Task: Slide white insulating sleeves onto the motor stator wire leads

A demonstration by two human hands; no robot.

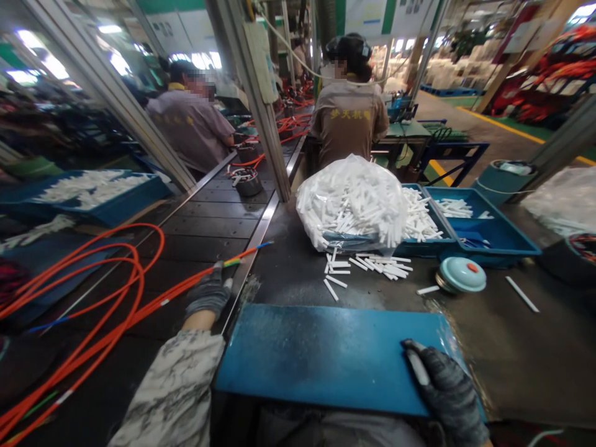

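Note:
My left hand (209,293), in a grey striped glove, is closed around the end of an orange cable (177,292) whose blue, yellow and green wires stick out past the fingers. My right hand (442,385), gloved alike, rests at the right end of a blue mat (326,354) and holds a short white tube (418,367) between thumb and fingers. Beyond the mat, loose white tubes (386,266) lie scattered in front of a clear bag (351,202) full of such tubes.
Coiled orange cables (135,267) spread over the left side. Blue bins (498,233) and a round light-blue container (463,275) stand at the right. A metal post (263,105) rises ahead. Two people in grey shirts sit beyond, near a black pot (246,182).

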